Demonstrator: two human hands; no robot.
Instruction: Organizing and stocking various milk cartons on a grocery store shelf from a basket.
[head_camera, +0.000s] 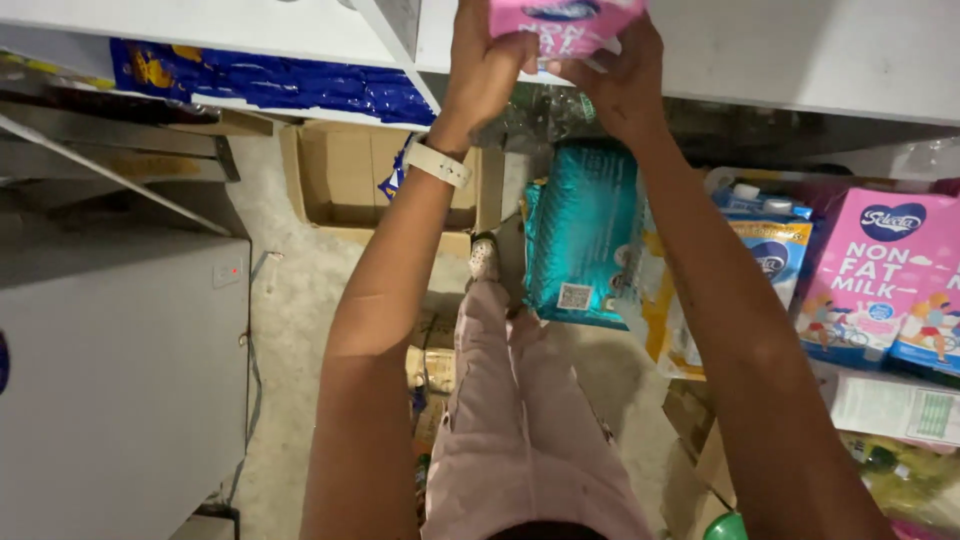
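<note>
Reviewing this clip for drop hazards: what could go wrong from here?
1. Both hands, left hand and right hand, hold the pink carton overhead at the white shelf edge; it might slip and fall.
2. The cardboard box and teal pack crowd the floor: possible tripping.

- Looks like a small shop's stockroom or back aisle, judged from goods kept in bulk.
- White shelf (780, 60) overhead, with a blue plastic-wrapped pack (290, 85) tucked on it at the left.
- Several identical pink cartons (880, 280) standing side by side at the right, beside blue-and-white cartons (775, 245) with screw caps.
- Teal shrink-wrapped multipack (580, 235) stacked on end near the middle.
- Open, flattened cardboard box (345, 175) lying on the rough concrete floor (290, 310), more cardboard (700, 450) at lower right.
- Grey cabinet (110, 380) along the left, like a chest freezer, though not certain.
</note>
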